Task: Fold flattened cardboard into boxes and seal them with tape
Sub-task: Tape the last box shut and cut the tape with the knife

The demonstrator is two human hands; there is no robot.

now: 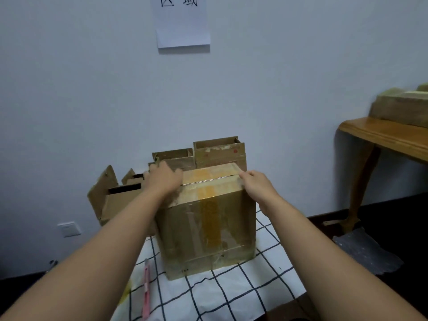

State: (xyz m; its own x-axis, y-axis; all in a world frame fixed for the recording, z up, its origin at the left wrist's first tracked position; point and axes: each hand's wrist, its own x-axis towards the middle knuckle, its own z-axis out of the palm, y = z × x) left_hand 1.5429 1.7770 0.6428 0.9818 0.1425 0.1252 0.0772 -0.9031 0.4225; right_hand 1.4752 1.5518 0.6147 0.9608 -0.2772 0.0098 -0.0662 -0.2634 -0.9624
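We see a closed cardboard box (206, 218) standing on a white cloth with a black grid (231, 295). Yellowish tape (209, 218) runs over its top and down the near face, and clear tape bands the bottom edge. Our left hand (163, 178) lies on the box's top left corner, fingers fairly straight; the right hand (254, 185) touches the top right edge, and its fingers seem loosely extended, though blur hides detail. Open cartons (218, 152) stand behind, against the pale wall (81, 89). A pink utility knife (146, 290) lies on the cloth. A wooden table (389, 137) stands to the right.
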